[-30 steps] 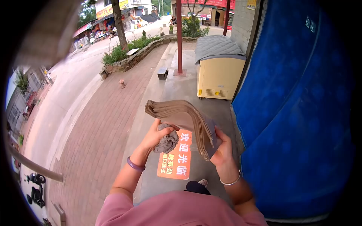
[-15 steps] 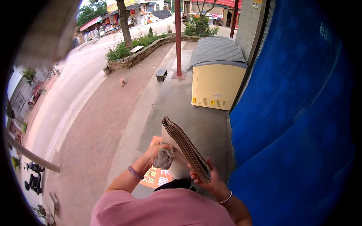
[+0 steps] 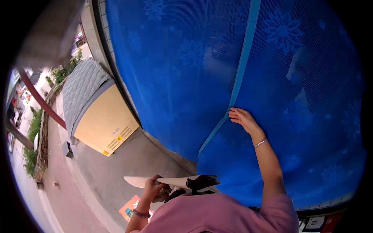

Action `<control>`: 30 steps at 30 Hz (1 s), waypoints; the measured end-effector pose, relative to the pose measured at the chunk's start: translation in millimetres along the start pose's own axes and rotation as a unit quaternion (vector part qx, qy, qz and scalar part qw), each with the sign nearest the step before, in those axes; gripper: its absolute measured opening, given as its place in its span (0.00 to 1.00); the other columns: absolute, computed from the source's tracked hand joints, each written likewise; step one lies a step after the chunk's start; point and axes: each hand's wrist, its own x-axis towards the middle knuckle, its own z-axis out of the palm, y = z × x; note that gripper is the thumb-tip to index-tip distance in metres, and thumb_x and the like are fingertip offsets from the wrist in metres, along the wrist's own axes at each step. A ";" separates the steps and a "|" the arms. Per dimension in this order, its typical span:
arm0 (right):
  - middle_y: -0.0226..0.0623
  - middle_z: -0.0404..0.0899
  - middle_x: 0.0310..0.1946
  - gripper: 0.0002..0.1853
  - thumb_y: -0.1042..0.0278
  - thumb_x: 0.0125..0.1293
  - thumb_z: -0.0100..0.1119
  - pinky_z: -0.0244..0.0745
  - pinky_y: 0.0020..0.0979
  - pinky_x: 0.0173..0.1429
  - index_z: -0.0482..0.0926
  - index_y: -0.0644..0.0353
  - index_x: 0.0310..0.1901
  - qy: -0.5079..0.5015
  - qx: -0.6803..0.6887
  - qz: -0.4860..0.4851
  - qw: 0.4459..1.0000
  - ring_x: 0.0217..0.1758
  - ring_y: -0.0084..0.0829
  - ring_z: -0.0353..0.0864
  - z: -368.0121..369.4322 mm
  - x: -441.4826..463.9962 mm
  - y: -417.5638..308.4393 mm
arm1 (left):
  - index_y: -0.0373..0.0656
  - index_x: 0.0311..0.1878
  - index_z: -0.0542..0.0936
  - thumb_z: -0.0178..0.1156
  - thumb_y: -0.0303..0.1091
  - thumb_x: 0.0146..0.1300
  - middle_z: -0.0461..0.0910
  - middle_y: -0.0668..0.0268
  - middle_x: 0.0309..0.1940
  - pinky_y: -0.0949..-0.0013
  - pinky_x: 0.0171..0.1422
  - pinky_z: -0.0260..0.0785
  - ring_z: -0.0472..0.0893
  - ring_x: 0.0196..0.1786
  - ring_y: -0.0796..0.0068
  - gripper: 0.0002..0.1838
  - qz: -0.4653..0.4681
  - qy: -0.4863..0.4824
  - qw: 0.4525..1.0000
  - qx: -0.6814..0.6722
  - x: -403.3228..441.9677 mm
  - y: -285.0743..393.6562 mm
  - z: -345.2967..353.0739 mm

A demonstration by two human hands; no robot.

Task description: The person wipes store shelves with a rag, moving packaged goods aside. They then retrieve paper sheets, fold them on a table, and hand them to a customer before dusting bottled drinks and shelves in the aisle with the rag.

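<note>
My right hand (image 3: 243,118) reaches forward against the blue mesh curtain (image 3: 175,77), at the light-blue edge strip (image 3: 241,62) where two panels meet. Its fingers are stretched out and hold nothing. Low in the view, close to my body, my left hand (image 3: 151,188) is closed on a folded cloth (image 3: 173,181), seen nearly edge-on with one pale side and a dark end. A crumpled grey rag (image 3: 162,194) is also gripped in that hand, partly hidden by the fingers.
A cream chest freezer (image 3: 105,120) under a grey quilted cover (image 3: 83,87) stands at the left. Beyond it are a red post (image 3: 42,103), a small dark box (image 3: 67,149) and a stone-edged planter (image 3: 42,155). An orange sign (image 3: 130,207) lies on the floor.
The view has swung right to face the curtain. My right hand has let go of the folded cloth and moved up to the curtain's edge. My left hand now holds the cloth and rag.
</note>
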 end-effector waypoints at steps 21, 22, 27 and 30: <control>0.44 0.65 0.61 0.27 0.71 0.62 0.53 0.60 0.37 0.67 0.61 0.64 0.63 0.661 0.075 -0.311 0.678 0.65 0.35 0.63 -510.6 -167.5 38.7 | 0.36 0.39 0.76 0.59 0.27 0.54 0.79 0.61 0.26 0.71 0.30 0.73 0.80 0.27 0.70 0.09 -0.208 -0.356 0.885 -0.216 554.6 173.7 409.6; 0.42 0.66 0.60 0.27 0.70 0.61 0.55 0.60 0.37 0.67 0.63 0.63 0.63 0.650 0.055 -0.223 0.725 0.64 0.35 0.64 -523.8 -136.8 60.8 | 0.37 0.40 0.76 0.59 0.27 0.54 0.79 0.61 0.28 0.70 0.32 0.74 0.80 0.29 0.69 0.10 -0.214 -0.355 0.883 -0.220 574.8 187.5 435.4; 0.36 0.55 0.67 0.43 0.71 0.49 0.69 0.51 0.36 0.70 0.57 0.58 0.67 0.327 0.027 0.019 0.945 0.69 0.30 0.54 -507.6 95.8 140.5 | 0.39 0.45 0.74 0.59 0.27 0.53 0.79 0.60 0.33 0.68 0.38 0.75 0.81 0.35 0.67 0.15 -0.121 -0.297 0.928 -0.188 637.3 251.6 537.1; 0.38 0.56 0.67 0.49 0.67 0.46 0.73 0.51 0.34 0.70 0.53 0.60 0.68 0.233 -0.033 0.025 0.972 0.68 0.33 0.55 -513.0 217.7 176.8 | 0.42 0.40 0.72 0.53 0.34 0.61 0.75 0.62 0.24 0.65 0.27 0.73 0.78 0.27 0.69 0.07 -0.119 -0.327 0.917 -0.197 694.6 284.5 599.2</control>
